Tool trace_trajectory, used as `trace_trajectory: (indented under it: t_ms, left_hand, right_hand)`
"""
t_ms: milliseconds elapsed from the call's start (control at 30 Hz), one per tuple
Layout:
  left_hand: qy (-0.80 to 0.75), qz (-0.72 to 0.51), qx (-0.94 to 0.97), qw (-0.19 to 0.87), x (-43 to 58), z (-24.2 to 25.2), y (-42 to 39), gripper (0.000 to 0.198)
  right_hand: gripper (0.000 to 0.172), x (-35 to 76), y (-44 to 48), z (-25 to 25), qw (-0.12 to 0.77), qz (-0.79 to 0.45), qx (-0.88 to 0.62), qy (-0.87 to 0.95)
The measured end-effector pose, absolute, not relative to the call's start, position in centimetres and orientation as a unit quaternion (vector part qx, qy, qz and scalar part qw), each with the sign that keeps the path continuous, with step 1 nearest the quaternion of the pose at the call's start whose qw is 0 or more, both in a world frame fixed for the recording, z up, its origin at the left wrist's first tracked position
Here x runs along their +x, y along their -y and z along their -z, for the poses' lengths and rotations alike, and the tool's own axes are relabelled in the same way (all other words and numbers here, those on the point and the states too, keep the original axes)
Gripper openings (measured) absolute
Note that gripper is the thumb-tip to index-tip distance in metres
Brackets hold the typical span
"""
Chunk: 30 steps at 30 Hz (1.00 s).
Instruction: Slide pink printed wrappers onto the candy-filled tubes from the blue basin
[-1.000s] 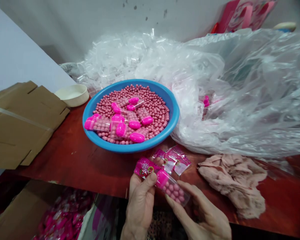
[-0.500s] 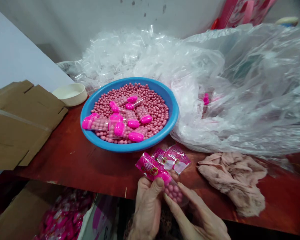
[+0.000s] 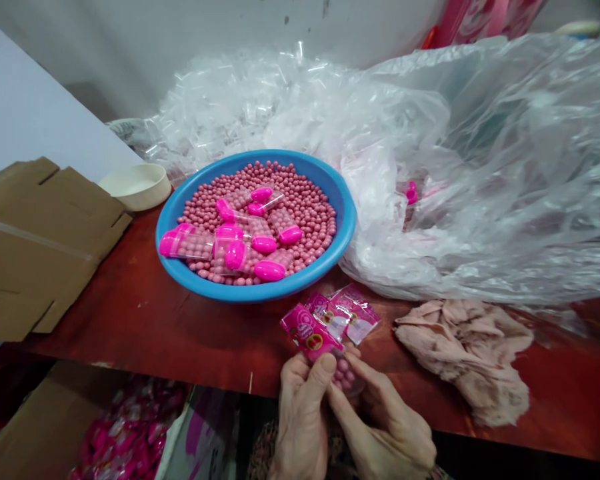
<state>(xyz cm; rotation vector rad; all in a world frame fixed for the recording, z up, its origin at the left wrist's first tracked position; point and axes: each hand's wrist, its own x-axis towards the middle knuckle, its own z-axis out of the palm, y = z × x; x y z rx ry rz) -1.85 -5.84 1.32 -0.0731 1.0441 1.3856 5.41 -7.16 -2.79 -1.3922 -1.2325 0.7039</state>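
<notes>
In front of me I hold a small clear container of pink balls [image 3: 344, 377], with a pink printed plastic sleeve [image 3: 307, 331] over its far end. My left hand [image 3: 305, 407] is closed around the sleeve end, thumb on top. My right hand [image 3: 383, 413] pinches the ball-filled end between thumb and fingers. More flat printed sleeves [image 3: 357, 313] lie on the table just beyond my fingers. Farther off, a blue basin [image 3: 253, 292] full of loose pink balls bears several filled containers with bright pink caps [image 3: 270, 270].
Crumpled clear plastic bags [image 3: 505, 200] and a heap of clear empty containers [image 3: 240, 93] line the wall. A beige cloth [image 3: 473, 353] lies on the red table [image 3: 195, 347]. At left are a cardboard box [image 3: 45, 247] and white bowl [image 3: 140, 190]; below, pink packets [image 3: 123, 433] fill a carton.
Both hands have drawn closer together around the container. The pink cap is now covered by the sleeve and my left thumb. The view has shifted slightly.
</notes>
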Motion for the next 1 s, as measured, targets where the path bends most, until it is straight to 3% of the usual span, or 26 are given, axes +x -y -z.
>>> trace_trajectory:
  t_ms: [233,433,733,1000]
  left_hand:
    - [-0.445,-0.611,-0.077,0.65,-3.3,-1.4,5.4,0.032]
    - [-0.464,-0.586,-0.071,0.661,-2.2,-1.4,6.1,0.031]
    - [-0.429,-0.556,0.006,0.712,-2.6,0.2,7.3,0.028]
    - [-0.402,-0.537,0.036,0.741,-3.3,1.0,8.0,0.026]
  right_hand:
    - [0.044,7.1,6.1,1.4,0.467,-0.436,-0.47,0.609]
    - [0.023,5.9,6.7,0.6,0.519,-0.592,-0.485,0.381]
    - [0.044,6.6,5.9,0.1,0.451,-0.696,-0.479,0.288]
    - [0.025,6.8,5.9,1.1,0.439,-0.714,-0.472,0.272]
